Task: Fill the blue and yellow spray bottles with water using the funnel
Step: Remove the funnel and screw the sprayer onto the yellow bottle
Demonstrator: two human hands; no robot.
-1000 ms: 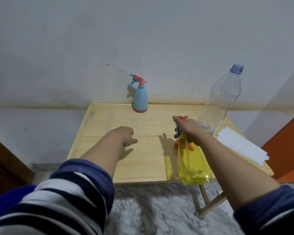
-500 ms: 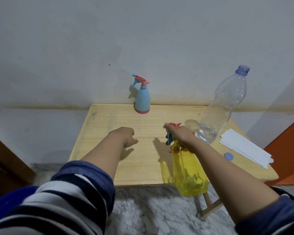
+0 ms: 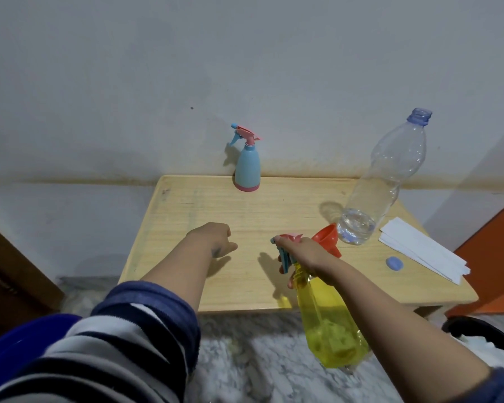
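Note:
My right hand (image 3: 306,254) grips the neck and trigger head of the yellow spray bottle (image 3: 329,318), which hangs in the air over the table's front edge. The blue spray bottle (image 3: 247,167) stands upright at the back of the wooden table (image 3: 186,216), against the wall. An orange funnel (image 3: 328,238) lies on its side just behind my right hand. A tall clear water bottle (image 3: 381,184), uncapped, stands at the right with a little water in its bottom. My left hand (image 3: 216,238) hovers loosely curled over the table's middle, holding nothing.
A small blue bottle cap (image 3: 394,263) lies on the table beside a stack of white paper strips (image 3: 422,251) at the right edge. An orange panel (image 3: 495,257) stands to the right. Marble floor (image 3: 245,359) lies below, with a dark object (image 3: 483,333) at lower right.
My right hand has carried the yellow bottle leftward and toward me, uncovering the orange funnel and the blue cap on the table. My left hand has stayed in place.

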